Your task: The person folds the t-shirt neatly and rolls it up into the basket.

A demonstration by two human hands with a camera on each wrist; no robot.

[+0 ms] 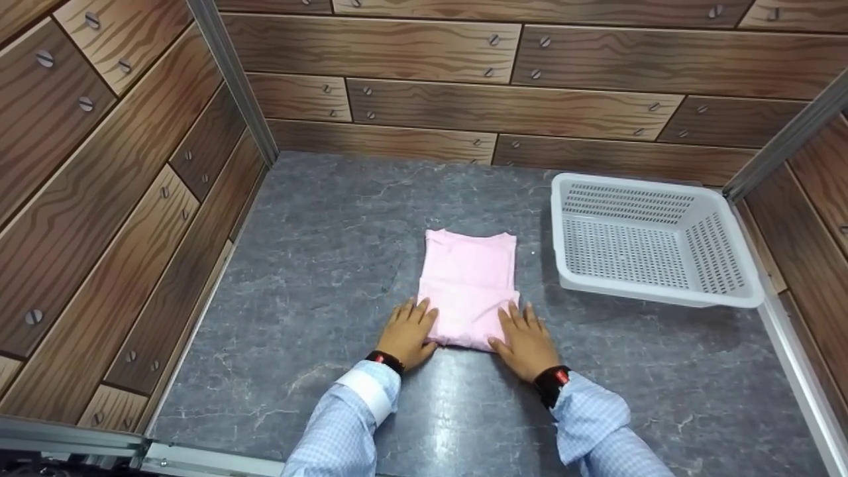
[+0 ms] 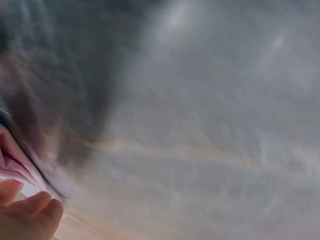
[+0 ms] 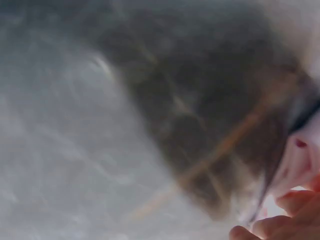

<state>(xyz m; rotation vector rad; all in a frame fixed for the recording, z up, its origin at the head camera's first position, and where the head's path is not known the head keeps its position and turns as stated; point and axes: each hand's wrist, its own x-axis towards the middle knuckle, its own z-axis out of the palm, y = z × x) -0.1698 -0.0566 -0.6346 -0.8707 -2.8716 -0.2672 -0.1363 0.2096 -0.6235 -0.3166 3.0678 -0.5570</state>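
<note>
A folded pink garment (image 1: 469,288) lies flat on the grey marbled surface, its near half doubled over in a thicker fold. The left hand (image 1: 407,334) rests at its near left corner, fingers extended forward and the thumb by the near edge. At the near right corner the right hand (image 1: 527,341) lies the same way, fingertips touching the cloth. In the left wrist view, the fingers (image 2: 35,210) meet a bit of pink cloth (image 2: 12,157) at the left edge. The right wrist view has pink cloth (image 3: 300,160) beside the fingers (image 3: 295,205) at the lower right.
A white perforated plastic basket (image 1: 623,291) stands at the right, near the corner post. Wood-patterned walls (image 1: 424,50) close off the back and both sides. A metal rail (image 1: 212,459) runs along the front left edge.
</note>
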